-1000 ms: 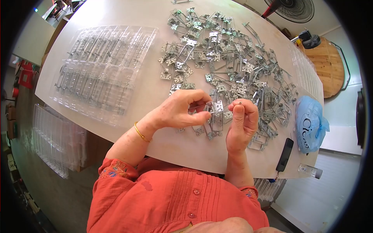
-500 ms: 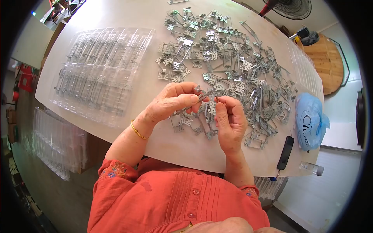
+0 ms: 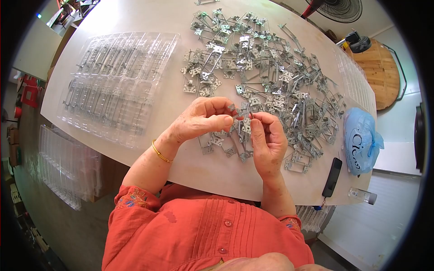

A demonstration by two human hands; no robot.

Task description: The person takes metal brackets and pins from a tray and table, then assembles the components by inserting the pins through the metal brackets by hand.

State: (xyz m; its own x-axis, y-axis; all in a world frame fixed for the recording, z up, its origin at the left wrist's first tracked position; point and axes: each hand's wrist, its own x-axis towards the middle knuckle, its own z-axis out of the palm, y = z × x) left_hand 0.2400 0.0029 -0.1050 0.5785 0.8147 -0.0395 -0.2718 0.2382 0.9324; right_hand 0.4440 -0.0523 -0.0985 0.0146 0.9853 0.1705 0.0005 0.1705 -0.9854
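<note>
My left hand [image 3: 203, 118], with a gold bangle on its wrist, is closed on a small metal bracket [image 3: 239, 111] above the table [image 3: 199, 174]. Close to its right, my right hand [image 3: 269, 140] pinches thumb and forefinger together beside the bracket's end; what lies between those fingertips is too small to make out. Behind and beneath both hands spreads a heap of metal brackets with rods [image 3: 266, 67]. On the left side of the table lies a clear plastic tray [image 3: 156, 81] with rows of metal parts in it.
A blue plastic bag [image 3: 359, 142], a black phone [image 3: 333, 177] and a small clear bottle [image 3: 359, 195] are at the right. More clear trays [image 3: 352, 79] rest at the table's right edge, and others [image 3: 68, 165] are stacked below its left side. A fan [image 3: 339, 7] stands beyond.
My right hand has moved left, up to the bracket in my left hand, which has turned its fingers round the bracket. The view has shifted slightly.
</note>
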